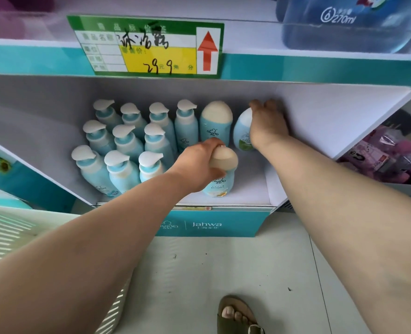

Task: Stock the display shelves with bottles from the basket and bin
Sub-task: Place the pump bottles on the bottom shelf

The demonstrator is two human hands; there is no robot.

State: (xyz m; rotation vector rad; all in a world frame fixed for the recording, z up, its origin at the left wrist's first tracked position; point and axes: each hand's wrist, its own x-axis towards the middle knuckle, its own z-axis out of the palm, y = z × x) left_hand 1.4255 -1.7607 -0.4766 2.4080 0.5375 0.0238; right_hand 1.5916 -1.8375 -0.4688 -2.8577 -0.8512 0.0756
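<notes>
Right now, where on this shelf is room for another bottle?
Front right, bare shelf floor lies between the beige-capped bottle in the left hand and the right wall. Another strip lies left of the pump bottles. Crowded: the middle; at back right the right hand grips a white-capped bottle.

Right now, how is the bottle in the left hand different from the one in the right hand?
The left hand grips the beige-capped bottle; the right hand holds the white-capped bottle. The beige-capped bottle stands near the shelf's front, the white-capped bottle farther back. The beige-capped bottle's label ends in yellow, the white-capped bottle's in green. Both are light blue with rounded tops.
</notes>
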